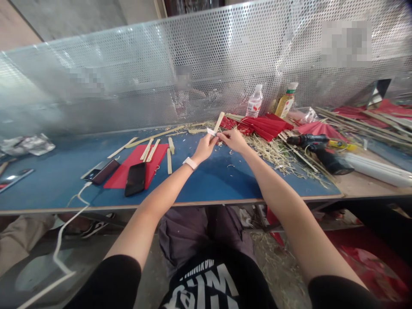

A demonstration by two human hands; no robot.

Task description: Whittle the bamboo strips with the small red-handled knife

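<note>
My left hand (pixel 206 148) is closed around the lower part of a pale bamboo strip (pixel 219 121), whose upper end points up and away from me. A small flat whitish piece (pixel 211 132) crosses the strip just above my left fingers. At its right end the fingers of my right hand (pixel 234 140) are pinched together, touching or almost touching the left fingertips. My fingers partly hide both the whitish piece and the strip's lower end. Several similar bamboo strips (pixel 152 150) lie to the left, some on a red sheet (pixel 120 174).
A phone (pixel 135 178) and a cabled device (pixel 100 171) lie left on the blue table (pixel 206 184). Shavings (pixel 270 152), red folded fabric (pixel 268 126), a water bottle (pixel 254 102), a yellow-drink bottle (pixel 286 101) and a power drill (pixel 322 150) are on the right. Perforated metal (pixel 206 64) stands behind.
</note>
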